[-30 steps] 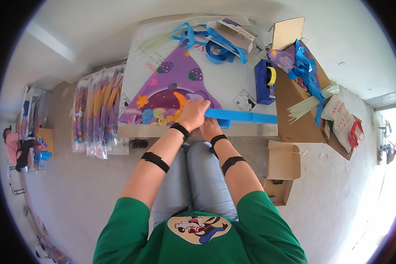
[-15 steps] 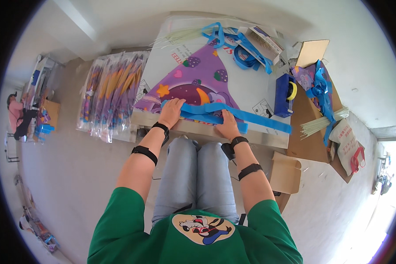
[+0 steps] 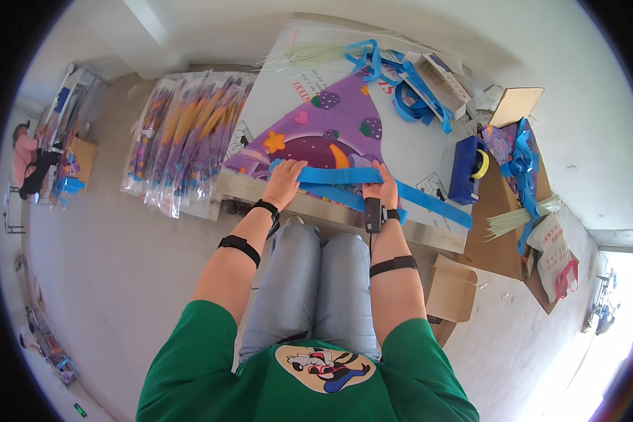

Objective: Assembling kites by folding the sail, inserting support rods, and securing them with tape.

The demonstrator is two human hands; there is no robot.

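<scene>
A purple triangular piece of printed fabric (image 3: 315,135), with stars, berries and a moon, lies on the table in front of me. Along its near edge runs a blue fabric ribbon (image 3: 339,176), stretched nearly straight between my hands. The closed fingers of my left hand (image 3: 284,183) grip the ribbon near the fabric's left corner. My right hand (image 3: 383,187) pinches it near the right corner, palm partly turned up. A second length of the blue ribbon lies beneath, and its tail (image 3: 436,207) runs right across the table.
Bagged purple pieces (image 3: 190,133) lie at the left. A blue tape dispenser (image 3: 465,169) stands right of the fabric. Behind are a ribbon roll (image 3: 409,104), a small box (image 3: 439,81) and thin pale sticks (image 3: 309,56). A cardboard box (image 3: 499,221) stands right; a person (image 3: 27,158) sits far left.
My right hand has slid right along the ribbon and turned over. The ribbon between my hands has gone from loosely looped to nearly straight. My left hand stays at the left end.
</scene>
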